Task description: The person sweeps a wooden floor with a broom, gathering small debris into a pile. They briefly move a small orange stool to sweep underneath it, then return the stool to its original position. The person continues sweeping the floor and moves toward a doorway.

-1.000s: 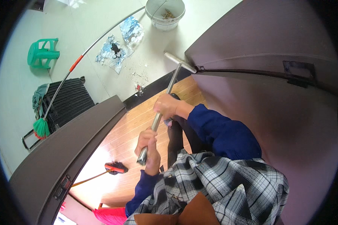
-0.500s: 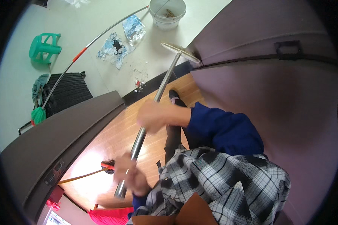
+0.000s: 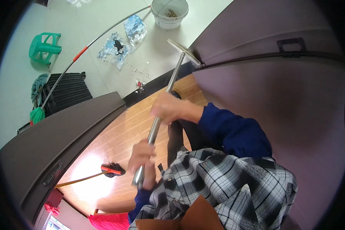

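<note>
I hold a floor brush (image 3: 174, 78) slantwise in front of me by its silver metal pole. My right hand (image 3: 166, 107) is closed around the middle of the pole. Lower down, close to the pole's near end, my left hand (image 3: 141, 153) grips it too, slightly blurred. The brush's long cream head (image 3: 184, 52) rests at the dark threshold strip (image 3: 159, 85), against the edge of the door at right; its dark bristles show on the far side. Left of the head, small debris (image 3: 140, 86) with a red bit lies on the pale tiles.
Crumpled blue-and-white plastic sheets (image 3: 119, 50) and a white bucket (image 3: 170, 22) stand beyond the doorway. A green stool (image 3: 46, 48), a black ridged rack (image 3: 69, 90) and a green-headed mop (image 3: 37, 115) are at left. Behind the left door (image 3: 76, 124), another broom (image 3: 113, 170) lies on the wooden floor.
Both hands have moved up and to the right with the pole. The brush head has tilted more steeply at the door's edge. The broom on the wooden floor shows more fully.
</note>
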Tool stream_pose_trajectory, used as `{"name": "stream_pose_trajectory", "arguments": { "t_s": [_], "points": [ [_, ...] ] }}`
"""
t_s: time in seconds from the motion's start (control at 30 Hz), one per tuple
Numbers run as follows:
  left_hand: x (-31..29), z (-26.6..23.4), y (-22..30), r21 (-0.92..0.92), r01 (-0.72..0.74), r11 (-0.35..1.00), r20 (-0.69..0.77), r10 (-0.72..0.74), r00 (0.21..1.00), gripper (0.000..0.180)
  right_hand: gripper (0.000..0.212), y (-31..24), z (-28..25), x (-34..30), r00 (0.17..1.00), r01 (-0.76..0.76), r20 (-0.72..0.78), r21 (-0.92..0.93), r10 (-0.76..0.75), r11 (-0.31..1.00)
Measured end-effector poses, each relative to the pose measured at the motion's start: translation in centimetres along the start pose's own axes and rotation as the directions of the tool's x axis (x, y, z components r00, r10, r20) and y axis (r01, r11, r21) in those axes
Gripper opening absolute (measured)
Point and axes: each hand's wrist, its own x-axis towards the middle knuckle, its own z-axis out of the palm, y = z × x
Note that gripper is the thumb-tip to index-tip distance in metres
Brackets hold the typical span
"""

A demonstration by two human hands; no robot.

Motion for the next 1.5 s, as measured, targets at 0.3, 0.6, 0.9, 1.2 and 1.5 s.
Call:
{"name": "stream_pose_trajectory", "arguments": {
  "t_s": [0.3, 0.6, 0.9, 1.2, 1.5],
  "points": [
    [1.4, 1.9, -6.6, 0.101, 0.104, 0.989, 0.066, -0.111, 0.992, 0.018, 0.024, 8.6, 7.8, -0.1, 0.995, 0.028, -0.098, 0.107, -0.017, 0.994],
    [-0.4, 0.9, -5.4, 0.060, 0.199, 0.978, 0.017, -0.200, 0.980, 0.016, 0.022, 5.5, 6.0, -0.1, 0.998, -0.044, -0.037, -0.011, 0.043, 0.999],
    [1.5, -0.4, -5.0, 0.156, 0.106, 0.982, 0.131, -0.127, 0.983, 0.014, 0.016, 5.6, 9.0, 1.4, 0.993, 0.010, -0.118, 0.102, 0.002, 0.995],
    [0.0, -0.6, -6.7, 0.046, 0.258, 0.965, 0.053, -0.261, 0.964, 0.016, 0.016, 5.4, 12.0, -2.1, 0.963, -0.180, -0.176, 0.144, 0.204, 0.973],
    [2.7, -1.1, -4.4, 0.079, 0.075, 0.994, 0.302, -0.095, 0.949, 0.016, 0.016, 3.1, 8.9, -0.2, 0.882, -0.114, -0.433, 0.185, 0.185, 0.976]
  ]
}}
